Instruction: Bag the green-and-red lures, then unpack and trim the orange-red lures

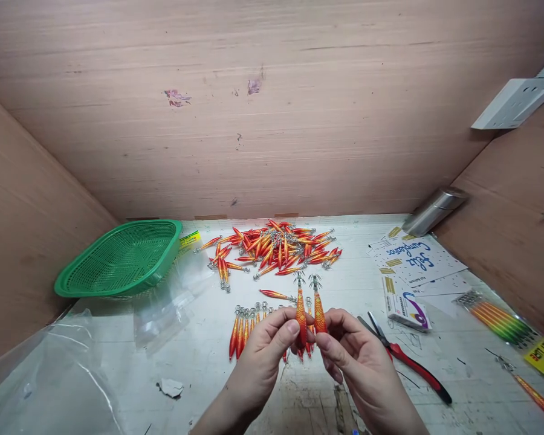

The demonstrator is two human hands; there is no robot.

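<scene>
Two red-orange squid jigs stand upright side by side between my hands, their crowns of hooks at the top. My left hand [272,341] pinches the left squid jig [300,311] by its lower body. The right squid jig [319,311] is in the fingers of my right hand [353,350]. Behind and below my hands lies a row of squid jigs [240,332], hooks pointing away, partly hidden by my fingers. One loose squid jig [275,295] rests just beyond that row. Farther back spreads a heap of squid jigs [276,248].
On the left are a green plastic basket [118,257] and clear plastic bags [158,314]. Red-handled pliers [417,368] lie right of my hands. Beyond them sit a small box [405,304], printed cards [421,260], a metal flask [435,211] and a packaged lure set [508,326].
</scene>
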